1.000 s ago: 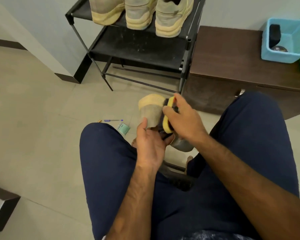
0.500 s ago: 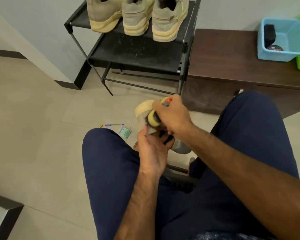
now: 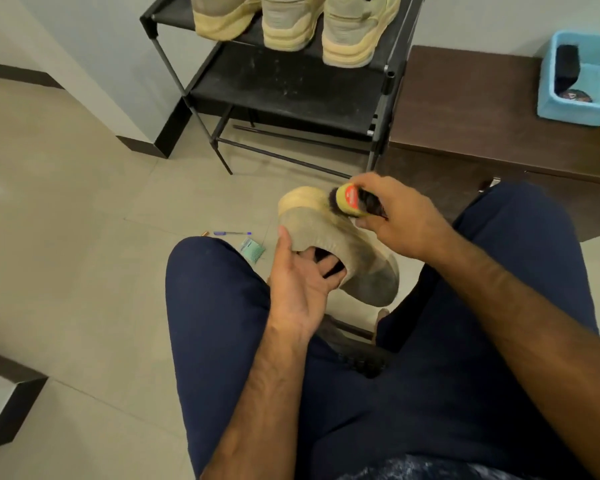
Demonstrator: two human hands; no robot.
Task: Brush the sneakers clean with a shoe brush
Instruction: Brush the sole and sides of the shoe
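Floor: a blue pen [image 3: 232,233] lies just beyond my left knee
My left hand [image 3: 300,275]: fingers tucked inside the sneaker [image 3: 329,244], thumb outside, holding it up between my knees
Sneaker: tilted, pale sole rim at the far end
Shoe brush [image 3: 352,201]: bristles against that far end
My right hand [image 3: 395,216]: wrapped tight round the shoe brush

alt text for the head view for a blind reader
Seen from above a seated person's lap, the left hand holds a dirty beige sneaker by its opening while the right hand grips a yellow shoe brush against its far end. Behind, three more sneakers stand on a black shoe rack beside a brown cabinet.
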